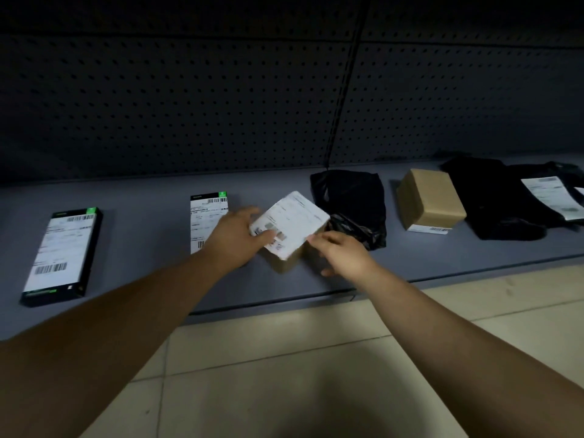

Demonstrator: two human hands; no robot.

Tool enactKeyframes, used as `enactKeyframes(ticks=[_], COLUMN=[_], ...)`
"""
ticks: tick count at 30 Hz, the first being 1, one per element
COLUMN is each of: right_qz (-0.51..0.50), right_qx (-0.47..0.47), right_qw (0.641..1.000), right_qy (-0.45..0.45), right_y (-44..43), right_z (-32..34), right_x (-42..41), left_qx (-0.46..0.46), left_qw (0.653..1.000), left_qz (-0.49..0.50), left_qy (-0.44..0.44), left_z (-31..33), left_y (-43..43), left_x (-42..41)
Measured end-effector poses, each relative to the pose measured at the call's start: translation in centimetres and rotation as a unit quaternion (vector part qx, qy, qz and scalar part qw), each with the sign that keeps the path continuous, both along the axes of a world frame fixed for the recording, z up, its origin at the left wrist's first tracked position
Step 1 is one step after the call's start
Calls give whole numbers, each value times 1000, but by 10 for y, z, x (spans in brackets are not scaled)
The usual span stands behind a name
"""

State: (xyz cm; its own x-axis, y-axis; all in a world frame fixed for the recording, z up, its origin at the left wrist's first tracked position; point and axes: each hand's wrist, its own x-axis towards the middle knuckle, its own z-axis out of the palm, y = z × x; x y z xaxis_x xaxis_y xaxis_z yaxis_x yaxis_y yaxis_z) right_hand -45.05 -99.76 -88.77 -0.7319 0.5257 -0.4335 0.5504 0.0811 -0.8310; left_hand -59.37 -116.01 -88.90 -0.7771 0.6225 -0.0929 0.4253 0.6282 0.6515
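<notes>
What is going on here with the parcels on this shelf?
A person is handling a small cardboard box with a white shipping label on top. The left hand grips its left side and the right hand its right. The box is tilted over the grey shelf; blur hides whether it rests there. Around it lie two flat black boxes, a black plastic parcel and a tan box, all untouched.

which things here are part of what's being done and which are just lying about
In hand: small labelled box, held by left hand and right hand.
Lying about: long black box, second labelled box, black bag, brown carton, black parcels far right.
</notes>
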Motion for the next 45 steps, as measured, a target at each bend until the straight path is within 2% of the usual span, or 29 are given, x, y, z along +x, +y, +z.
enactKeyframes(ticks=[3,8,11,15,17,20,23,25,37,42,45], right_qz=[-27,-17,-10,6,-3,-9,22,34,32,-12,-35], right_qx=[-69,-127,-187,-187,-206,-234,-241,-246,-231,-240,-260], right_qw=[997,991,982,979,972,961,957,955,961,964,961], right_qy=[1,-24,15,84,115,144,159,162,148,112,85], right_y=[5,3,3,11,16,21,20,20,7,0,-13], right_z=[-6,-9,-5,5,11,19,24,25,21,23,49], right_x=[-1,0,0,-3,-6,-8,-8,-8,-22,0,27], left_qx=[0,68,117,212,220,193,111,78,118,149,146], left_qw=[997,983,974,954,958,979,992,990,986,984,989], left_qz=[37,93,99,80,53,6,-40,-73,-72,-74,-35], left_qy=[-72,-143,-170,-199,-178,-68,53,89,93,57,16], left_z=[-5,-4,-3,11,21,31,33,32,23,28,57], left_y=[-1,5,-1,-13,-19,-28,-44,-52,-59,-60,-75], left_x=[20,35,35,31,26,18,9,5,-4,8,29])
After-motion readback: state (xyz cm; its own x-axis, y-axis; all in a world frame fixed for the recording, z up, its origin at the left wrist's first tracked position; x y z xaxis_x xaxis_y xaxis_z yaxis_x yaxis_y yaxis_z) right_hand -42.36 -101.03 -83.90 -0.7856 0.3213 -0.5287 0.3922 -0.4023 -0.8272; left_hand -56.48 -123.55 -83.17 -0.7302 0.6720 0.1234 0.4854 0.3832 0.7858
